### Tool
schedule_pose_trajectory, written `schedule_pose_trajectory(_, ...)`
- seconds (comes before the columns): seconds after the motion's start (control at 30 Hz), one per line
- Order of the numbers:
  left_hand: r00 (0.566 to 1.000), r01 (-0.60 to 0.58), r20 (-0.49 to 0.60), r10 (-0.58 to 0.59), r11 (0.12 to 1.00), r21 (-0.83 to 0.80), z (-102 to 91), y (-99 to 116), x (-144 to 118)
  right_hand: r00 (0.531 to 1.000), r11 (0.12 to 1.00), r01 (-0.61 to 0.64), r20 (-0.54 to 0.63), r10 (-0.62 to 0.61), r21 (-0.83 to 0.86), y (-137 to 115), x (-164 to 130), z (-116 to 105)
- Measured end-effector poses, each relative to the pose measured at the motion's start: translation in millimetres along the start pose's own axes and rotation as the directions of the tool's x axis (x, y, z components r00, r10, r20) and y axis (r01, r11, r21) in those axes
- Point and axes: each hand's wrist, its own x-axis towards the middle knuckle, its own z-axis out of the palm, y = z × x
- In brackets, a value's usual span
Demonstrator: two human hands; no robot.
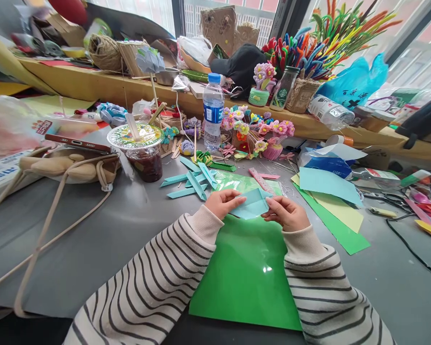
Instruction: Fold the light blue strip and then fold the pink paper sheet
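Light-blue paper piece (250,205) sits at frame centre above the green sheet (247,273), pinched at its ends by the left hand (221,202) and right hand (286,212), both closed on it. It looks thin, light and easily creased, so gripping the edges seems safest.

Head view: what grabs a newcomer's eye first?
Centre frame, the left hand and right hand, in striped sleeves, pinch a folded light-blue paper piece above a glossy green plastic sheet on the grey table. Just behind lie folded teal paper strips; a clear water bottle with a blue cap stands further back, and bright pipe-cleaner stems fan out top right.
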Motion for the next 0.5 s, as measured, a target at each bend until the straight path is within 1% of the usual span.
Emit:
schedule_pose_trajectory(0.1,0.999,-0.018,-0.033,0.020,0.998,0.054,-0.2,-2.0,-0.4,0.999,0.999,-0.021,0.031,0.022,-0.023,-0.5,0.6,-1.1)
schedule_pose_trajectory(0.17,0.997,-0.061,-0.030,0.066,0.990,0.123,-0.8,-3.9,-0.9,0.999,0.999,-0.021,0.040,0.022,-0.034,-1.5,0.4,-1.5)
schedule_pose_trajectory(0.23,0.994,-0.097,-0.020,0.103,0.976,0.193,-1.2,-5.8,-1.5,0.999,0.999,-0.006,0.043,0.008,-0.041,-2.8,-0.1,-1.8)
schedule_pose_trajectory(0.3,0.992,-0.118,-0.014,0.125,0.966,0.228,-1.2,-6.6,-2.2,0.998,0.997,0.029,0.049,-0.026,-0.072,-3.6,-0.7,-2.2)
schedule_pose_trajectory(0.4,0.993,-0.114,-0.003,0.117,0.975,0.190,-0.7,-4.1,-3.2,0.994,0.984,0.104,0.057,-0.097,-0.148,-3.4,-1.1,-3.0)
schedule_pose_trajectory(0.5,0.998,-0.058,-0.008,0.059,0.993,0.098,-0.1,0.8,-3.6,0.991,0.978,0.130,0.021,-0.129,-0.164,-2.2,-0.3,-4.2)
